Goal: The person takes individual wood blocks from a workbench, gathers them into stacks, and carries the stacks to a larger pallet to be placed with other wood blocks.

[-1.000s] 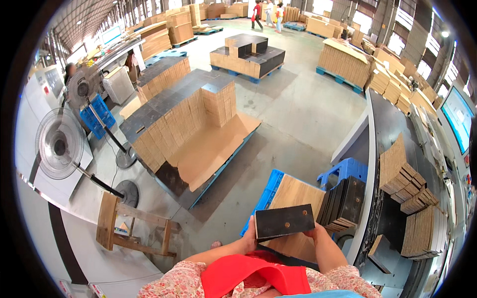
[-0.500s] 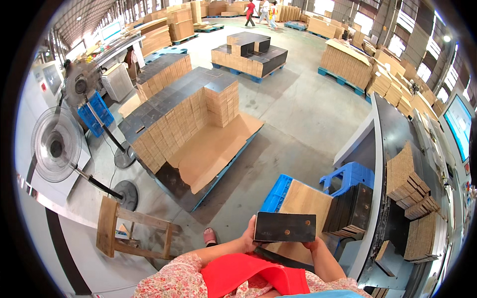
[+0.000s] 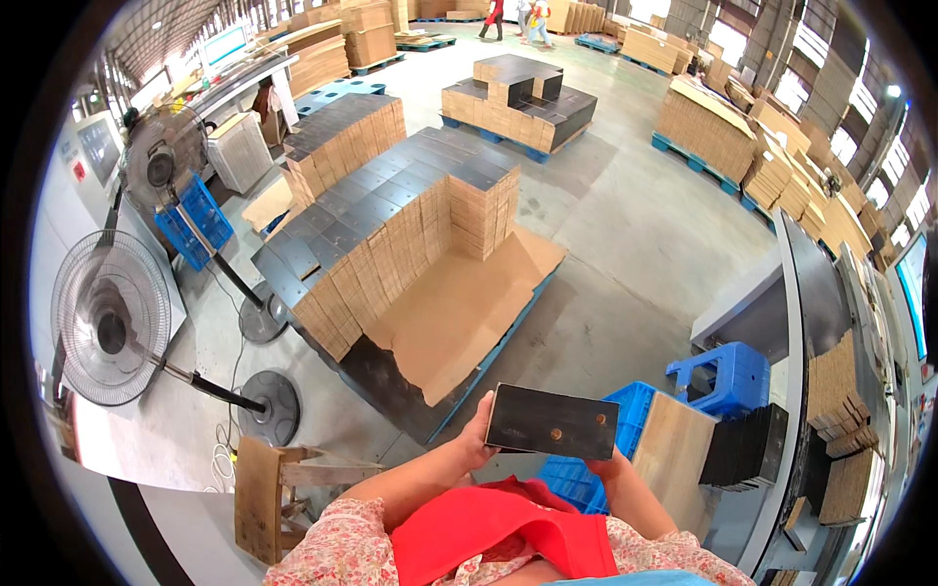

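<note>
Between both hands I hold a stack of black rectangular boards [image 3: 532, 415], its top face showing two small round brown spots. My left hand [image 3: 476, 438] grips the stack's left end, and my right hand [image 3: 608, 467] supports its lower right corner. The stack tilts slightly down to the right; its underside is hidden. Ahead to the left, a pallet [image 3: 451, 412] carries rows of stacked boards [image 3: 371, 210] with black tops and brown layered sides. A brown cardboard sheet [image 3: 459, 313] covers the rest of that pallet.
Two standing fans [image 3: 109, 332] and a wooden stool [image 3: 259, 503] are at left. On the right stand a blue crate [image 3: 630, 415] under a wooden board [image 3: 674, 444], a blue plastic stool [image 3: 723, 376], black boards [image 3: 747, 449] and a workbench. Another loaded pallet [image 3: 518, 107] stands farther off.
My view has swung left, so the crate and bench appear farther right. The held stack of boards has moved away from the wooden board and now tilts down to the right.
</note>
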